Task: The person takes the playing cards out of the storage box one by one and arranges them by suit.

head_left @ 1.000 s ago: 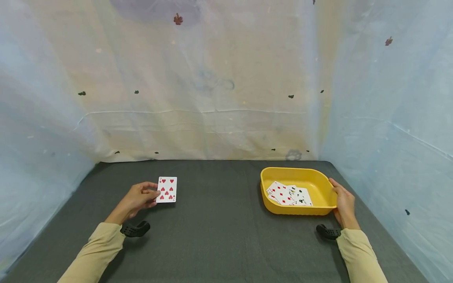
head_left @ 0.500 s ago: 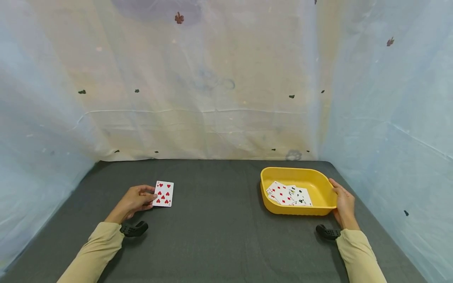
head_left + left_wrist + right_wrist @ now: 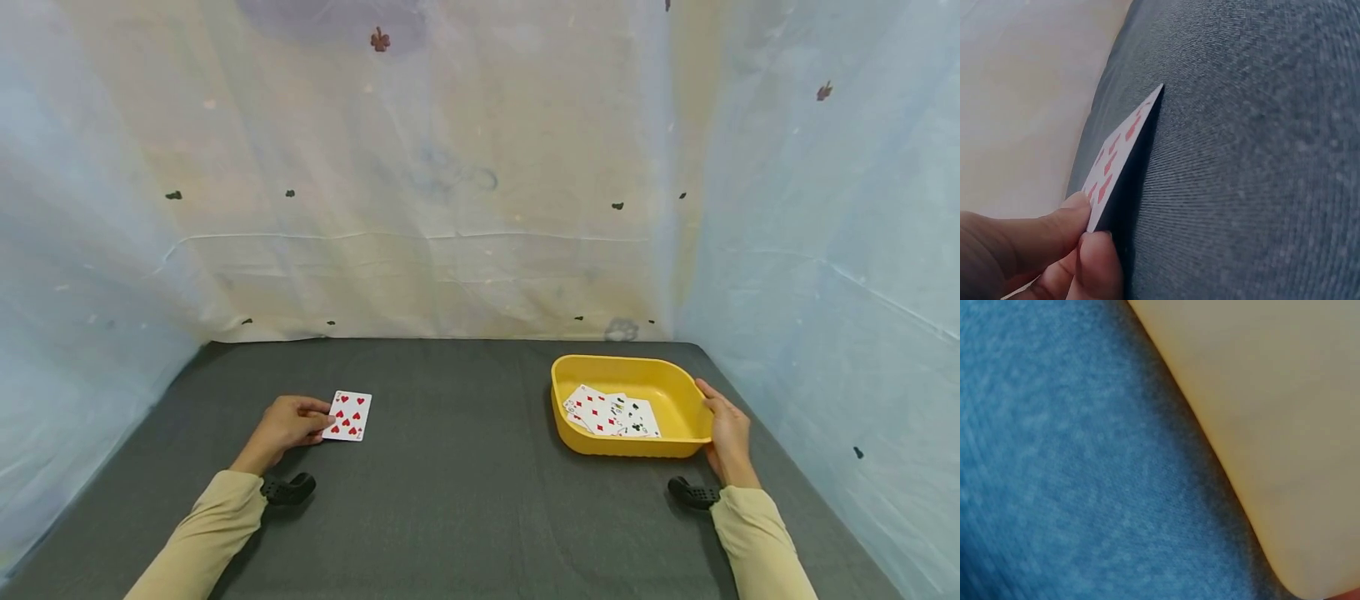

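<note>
My left hand (image 3: 291, 427) pinches a playing card (image 3: 348, 416) by its left edge, thumb on top and fingers beneath. The card is face up with several red hearts. In the left wrist view the card (image 3: 1124, 147) slants, its far corner low at the dark cloth and a shadow under it. On the right, my right hand (image 3: 729, 435) grips the right end of a yellow plastic tub (image 3: 678, 404), which rests on the cloth. In the right wrist view the tub's side wall (image 3: 1272, 425) fills the right part; the hand is mostly out of that view.
Inside the tub several face-up playing cards (image 3: 611, 412), diamonds and clubs among them, overlap in a loose pile. Dark grey cloth (image 3: 457, 467) covers the table. A pale patterned sheet (image 3: 450, 208) hangs behind the far edge, with bluish sheets at both sides.
The left hand has lowered the card toward the cloth, and the card has turned a little and lies flatter. The right hand and the tub have stayed in place.
</note>
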Action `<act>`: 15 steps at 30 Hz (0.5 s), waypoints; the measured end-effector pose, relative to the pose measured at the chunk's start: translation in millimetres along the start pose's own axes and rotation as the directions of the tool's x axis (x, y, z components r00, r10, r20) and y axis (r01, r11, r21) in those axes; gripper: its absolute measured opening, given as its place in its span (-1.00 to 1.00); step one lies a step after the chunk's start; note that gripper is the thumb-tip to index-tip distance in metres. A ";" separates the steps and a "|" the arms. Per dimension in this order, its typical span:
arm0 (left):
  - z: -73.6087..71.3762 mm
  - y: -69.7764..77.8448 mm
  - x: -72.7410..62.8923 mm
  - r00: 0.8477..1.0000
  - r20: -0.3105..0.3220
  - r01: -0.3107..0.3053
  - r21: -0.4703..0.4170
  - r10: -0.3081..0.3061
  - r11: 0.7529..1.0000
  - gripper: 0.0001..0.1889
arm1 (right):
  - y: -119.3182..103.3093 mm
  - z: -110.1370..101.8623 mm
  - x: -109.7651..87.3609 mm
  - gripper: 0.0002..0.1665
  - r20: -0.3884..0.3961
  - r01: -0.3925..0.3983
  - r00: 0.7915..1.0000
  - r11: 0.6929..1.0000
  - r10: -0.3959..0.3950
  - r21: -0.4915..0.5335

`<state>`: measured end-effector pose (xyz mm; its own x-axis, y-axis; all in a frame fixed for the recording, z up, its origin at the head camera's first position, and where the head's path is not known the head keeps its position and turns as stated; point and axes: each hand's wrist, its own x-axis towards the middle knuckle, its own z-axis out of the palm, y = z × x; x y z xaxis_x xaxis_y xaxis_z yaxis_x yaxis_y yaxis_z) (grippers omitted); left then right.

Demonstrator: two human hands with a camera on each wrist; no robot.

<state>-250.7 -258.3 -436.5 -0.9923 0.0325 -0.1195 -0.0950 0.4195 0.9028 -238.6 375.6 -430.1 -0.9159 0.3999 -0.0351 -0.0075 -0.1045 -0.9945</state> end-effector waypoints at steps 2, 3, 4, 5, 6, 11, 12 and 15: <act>1.3 -0.4 0.7 1.000 -0.016 -0.007 0.024 0.007 1.000 -0.63 | 0.7 -0.4 0.4 -0.46 0.003 0.004 1.000 1.000 -0.004 0.001; 1.8 -0.8 1.0 1.000 -0.021 -0.012 0.036 0.013 0.999 -0.63 | 1.1 -0.7 0.6 -0.46 0.003 0.007 1.000 1.000 -0.007 0.003; 2.2 -1.0 1.1 1.000 -0.028 -0.011 0.042 0.013 0.999 -0.64 | 1.5 -0.8 0.9 -0.46 0.003 0.007 1.000 1.000 -0.007 0.002; 2.4 -1.4 1.3 0.999 -0.031 -0.015 0.049 0.017 0.999 -0.64 | 1.8 -0.9 1.0 -0.46 0.004 0.008 1.000 1.000 -0.008 0.005; 2.6 -1.7 1.4 0.999 -0.036 -0.011 0.048 0.013 0.999 -0.64 | 2.1 -1.0 1.2 -0.46 0.004 0.007 1.000 1.000 -0.007 0.005; 1.8 -1.8 1.1 0.999 -0.045 -0.006 0.057 0.008 0.998 -0.64 | 2.0 -0.6 1.6 -0.46 -0.007 0.001 1.000 1.000 -0.001 -0.011; 1.6 -1.3 0.9 0.999 -0.048 -0.002 0.059 0.004 0.998 -0.64 | 2.0 -0.4 1.7 -0.47 -0.009 0.000 1.000 1.000 0.000 -0.015; 1.3 0.5 1.1 0.999 -0.052 0.010 0.066 -0.007 0.998 -0.65 | 1.8 -0.1 2.0 -0.47 -0.016 -0.004 1.000 1.000 0.004 -0.014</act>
<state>-251.7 -256.9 -436.7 -0.9945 -0.0179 -0.1036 -0.0995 0.4791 0.8721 -240.4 376.3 -431.9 -0.9092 0.4144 -0.0405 0.0017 -0.0937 -0.9956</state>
